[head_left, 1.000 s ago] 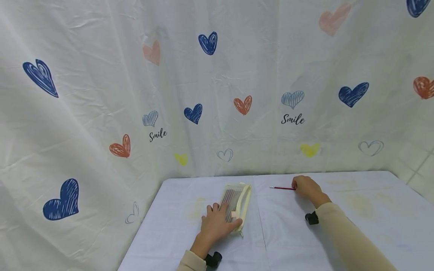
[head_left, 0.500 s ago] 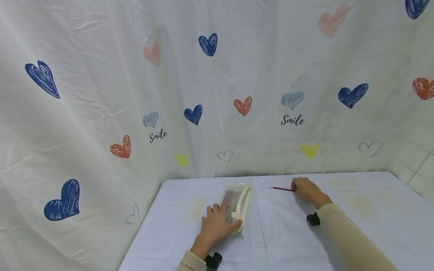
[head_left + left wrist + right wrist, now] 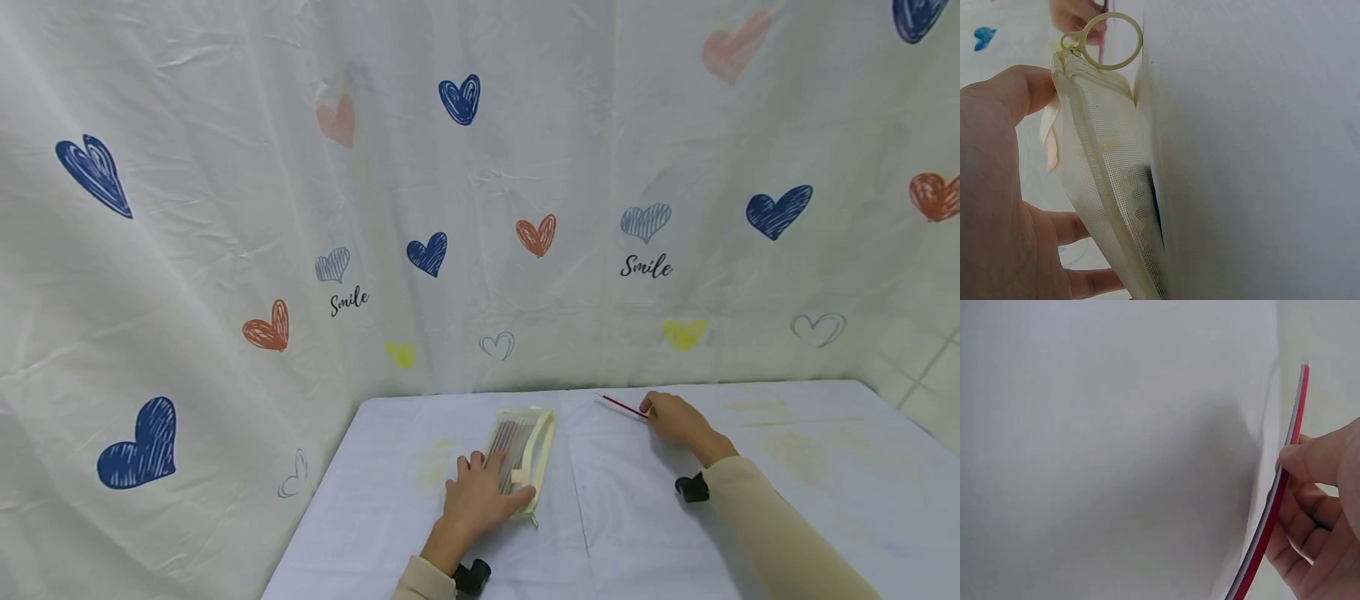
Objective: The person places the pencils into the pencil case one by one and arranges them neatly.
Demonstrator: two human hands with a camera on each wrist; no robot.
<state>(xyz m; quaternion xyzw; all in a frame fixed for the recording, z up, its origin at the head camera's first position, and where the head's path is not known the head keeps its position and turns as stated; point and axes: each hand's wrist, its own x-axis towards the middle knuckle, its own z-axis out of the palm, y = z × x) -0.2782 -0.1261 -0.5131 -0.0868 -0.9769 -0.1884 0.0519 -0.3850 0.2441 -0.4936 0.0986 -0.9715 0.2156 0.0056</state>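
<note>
A pale cream mesh pencil case [image 3: 542,450] with a zip lies on the table, several thin pencils showing through its mesh. My left hand [image 3: 480,497] rests on its lower left part, fingers spread, thumb at the zip edge near the bottom corner. In the left wrist view a ring-shaped zip pull [image 3: 1140,41] sticks out from the corner by the thumb. Off to the right, my right hand [image 3: 678,422] pinches a slim red pencil [image 3: 621,405] near one end. Seen from the right wrist, the pencil [image 3: 1266,522] has red and grey stripes and sits between thumb and fingers.
A white cloth covers the table [image 3: 637,517], with a few faint yellowish stains. Behind it hangs a white curtain [image 3: 570,158] printed with hearts and the word "Smile". Both wrists wear small black cameras.
The pencil's free left end has swung up toward the back of the table, so it now slants. My right hand has shifted slightly; my left hand and the pencil case stay put.
</note>
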